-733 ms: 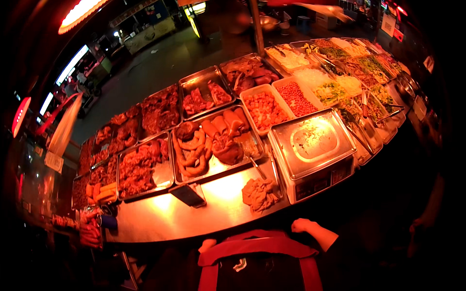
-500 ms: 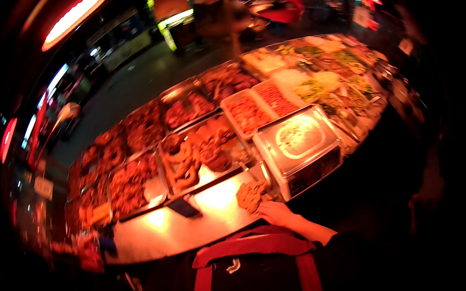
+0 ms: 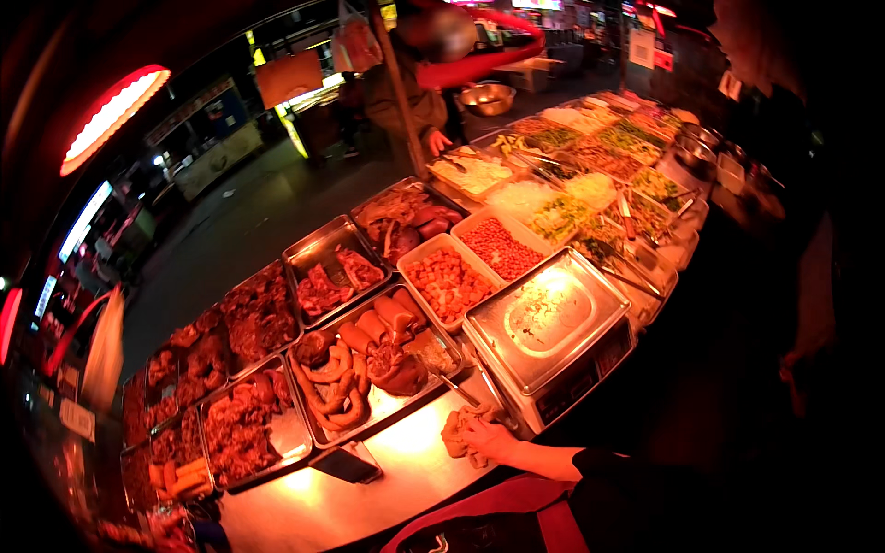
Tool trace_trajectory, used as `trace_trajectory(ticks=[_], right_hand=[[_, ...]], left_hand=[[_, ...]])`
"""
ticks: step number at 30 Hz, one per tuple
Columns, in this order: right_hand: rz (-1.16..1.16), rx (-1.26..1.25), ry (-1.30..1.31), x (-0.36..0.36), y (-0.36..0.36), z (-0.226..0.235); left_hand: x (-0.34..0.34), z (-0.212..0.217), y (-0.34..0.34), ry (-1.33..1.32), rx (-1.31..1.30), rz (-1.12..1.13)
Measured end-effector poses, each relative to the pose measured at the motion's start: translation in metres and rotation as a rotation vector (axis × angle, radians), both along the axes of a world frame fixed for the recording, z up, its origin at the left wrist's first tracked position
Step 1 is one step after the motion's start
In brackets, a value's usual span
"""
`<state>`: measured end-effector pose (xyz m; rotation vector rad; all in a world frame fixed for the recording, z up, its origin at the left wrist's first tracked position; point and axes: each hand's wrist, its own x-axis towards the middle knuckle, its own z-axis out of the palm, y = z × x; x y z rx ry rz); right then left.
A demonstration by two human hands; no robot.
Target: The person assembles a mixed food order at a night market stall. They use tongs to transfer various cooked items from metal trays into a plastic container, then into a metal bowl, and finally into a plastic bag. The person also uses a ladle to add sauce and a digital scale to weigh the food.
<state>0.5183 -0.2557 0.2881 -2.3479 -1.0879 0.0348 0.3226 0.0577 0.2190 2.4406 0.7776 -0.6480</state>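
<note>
My right hand (image 3: 491,438) reaches in from the lower right, fingers closed on a crumpled tan cloth (image 3: 458,435). The cloth rests on the shiny metal counter (image 3: 392,475), beside the front left corner of a weighing scale (image 3: 548,323) with a steel top. Just behind the cloth, a long metal utensil handle (image 3: 458,391) leans out of a tray of sausages and meat (image 3: 343,378). A dark phone-like slab (image 3: 347,464) lies on the counter to the left. My left hand does not show.
Metal trays of cooked meat (image 3: 247,424) fill the left side. White tubs of diced red food (image 3: 449,282) sit behind the scale; trays of vegetables (image 3: 562,217) stretch to the right. Across the stall a person's hand (image 3: 437,142) is near a pole (image 3: 396,92). A red lamp (image 3: 115,120) hangs upper left.
My right hand has moved from the cloth's near edge onto it and grips it; the cloth looks more bunched. The whole view has shifted and is sharper.
</note>
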Motion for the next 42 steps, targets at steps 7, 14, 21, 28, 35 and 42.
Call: trace_trajectory(ticks=[7, 14, 21, 28, 35, 42], right_hand=[[0.311, 0.226, 0.021, 0.037, -0.041, 0.076], [0.004, 0.347, -0.085, 0.059, -0.311, 0.129], [-0.384, 0.325, -0.013, 0.046, -0.513, 0.129], [-0.658, 0.398, 0.113, 0.063, -0.604, 0.110], [-0.353, 0.270, -0.128, 0.240, -0.684, 0.146], [-0.375, -0.480, -0.304, 0.488, -0.777, 0.141]], left_hand=[[-0.008, -0.019, -0.109, 0.047, 0.000, 0.002], [0.139, -0.084, -0.326, 0.077, -0.133, -0.205], [0.188, -0.130, -0.471, 0.183, -0.091, -0.386], [0.268, -0.087, -0.603, 0.174, -0.335, -0.495], [0.314, -0.164, -0.634, 0.169, -0.379, -0.323], [0.350, -0.110, -0.689, 0.430, -0.330, -0.408]])
